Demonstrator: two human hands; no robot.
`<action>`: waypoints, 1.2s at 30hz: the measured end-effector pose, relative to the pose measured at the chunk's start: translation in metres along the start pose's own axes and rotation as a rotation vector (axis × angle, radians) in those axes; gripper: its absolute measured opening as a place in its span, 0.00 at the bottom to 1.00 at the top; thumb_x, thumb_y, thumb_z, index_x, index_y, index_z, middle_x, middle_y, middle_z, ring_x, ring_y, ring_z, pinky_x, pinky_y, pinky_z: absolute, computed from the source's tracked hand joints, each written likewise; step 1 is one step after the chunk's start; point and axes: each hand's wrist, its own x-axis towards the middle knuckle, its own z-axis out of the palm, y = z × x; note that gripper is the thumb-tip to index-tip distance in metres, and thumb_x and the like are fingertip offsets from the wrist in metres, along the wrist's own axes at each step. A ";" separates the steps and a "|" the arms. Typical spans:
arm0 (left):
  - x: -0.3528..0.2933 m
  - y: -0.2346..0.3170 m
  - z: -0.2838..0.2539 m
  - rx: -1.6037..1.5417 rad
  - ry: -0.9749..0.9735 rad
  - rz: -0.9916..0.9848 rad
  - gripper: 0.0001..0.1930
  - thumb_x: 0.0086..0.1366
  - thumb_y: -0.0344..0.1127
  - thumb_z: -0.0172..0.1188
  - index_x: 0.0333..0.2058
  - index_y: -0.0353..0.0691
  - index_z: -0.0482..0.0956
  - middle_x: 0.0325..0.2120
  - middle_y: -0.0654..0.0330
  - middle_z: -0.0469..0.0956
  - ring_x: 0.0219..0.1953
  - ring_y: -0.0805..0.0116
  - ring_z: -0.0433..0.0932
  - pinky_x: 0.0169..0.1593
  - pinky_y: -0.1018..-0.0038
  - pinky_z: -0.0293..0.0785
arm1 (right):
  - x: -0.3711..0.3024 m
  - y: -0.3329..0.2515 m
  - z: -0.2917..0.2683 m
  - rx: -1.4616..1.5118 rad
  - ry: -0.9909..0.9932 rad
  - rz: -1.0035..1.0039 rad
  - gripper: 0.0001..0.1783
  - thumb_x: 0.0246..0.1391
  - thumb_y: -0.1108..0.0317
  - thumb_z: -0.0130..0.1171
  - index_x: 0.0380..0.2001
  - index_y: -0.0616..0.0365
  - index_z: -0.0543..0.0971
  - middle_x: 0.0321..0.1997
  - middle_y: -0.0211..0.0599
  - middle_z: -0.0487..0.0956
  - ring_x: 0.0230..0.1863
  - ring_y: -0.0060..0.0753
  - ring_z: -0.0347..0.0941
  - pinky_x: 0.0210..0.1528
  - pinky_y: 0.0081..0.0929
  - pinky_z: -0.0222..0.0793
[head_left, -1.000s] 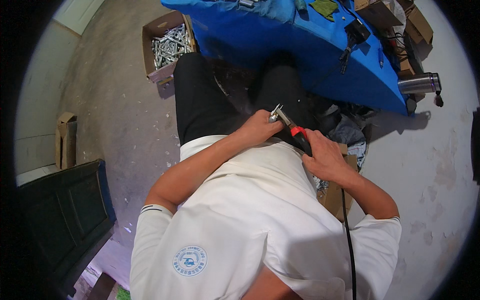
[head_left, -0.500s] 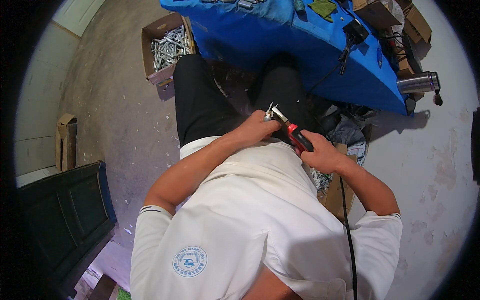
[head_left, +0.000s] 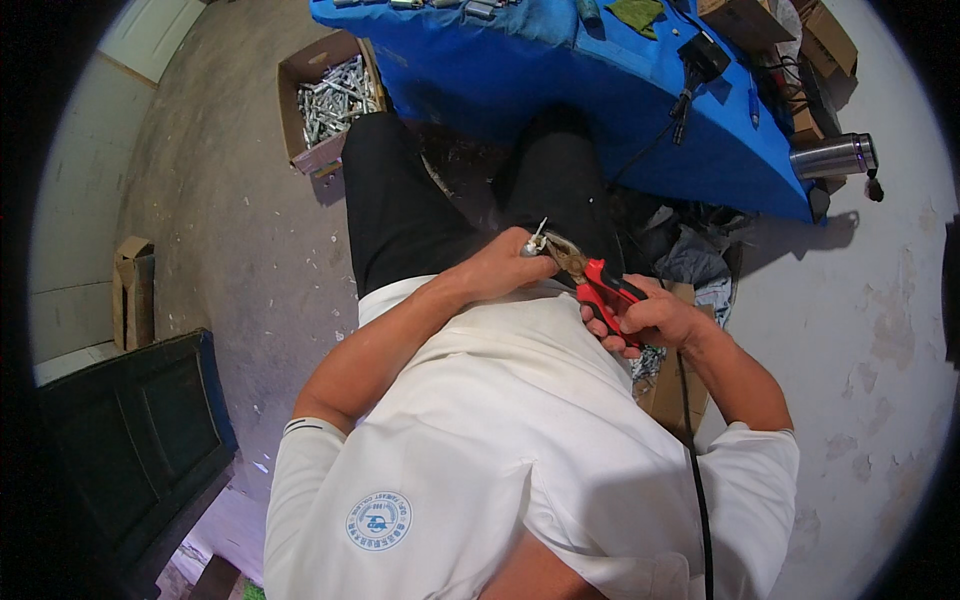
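Over my lap, my left hand (head_left: 505,262) is closed around a small silvery cylindrical part (head_left: 535,243) with a thin pale prong sticking up from it. My fingers hide most of its lower end. My right hand (head_left: 655,318) grips red-and-black pliers (head_left: 598,288), whose handles are spread apart. The metal jaws of the pliers point toward the small part, right beside it; whether they touch it I cannot tell.
Ahead stands a table with a blue cover (head_left: 480,65), bearing a black adapter (head_left: 703,60), a green cloth (head_left: 636,14) and a steel flask (head_left: 832,157). A cardboard box (head_left: 290,110) of metal parts sits on the floor. A black cable (head_left: 697,470) hangs across my shirt.
The pliers' handles have spread and their jaws have shifted slightly down and right of the part. My right-hand fingers have loosened and turned. My left hand keeps nearly the same place.
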 end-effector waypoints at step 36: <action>0.020 -0.037 -0.004 0.069 0.355 0.183 0.14 0.64 0.34 0.55 0.19 0.38 0.71 0.14 0.72 0.63 0.19 0.84 0.58 0.21 0.77 0.55 | -0.003 0.000 0.028 -1.243 0.474 -0.133 0.38 0.42 0.68 0.51 0.60 0.65 0.60 0.47 0.56 0.69 0.51 0.58 0.68 0.53 0.42 0.64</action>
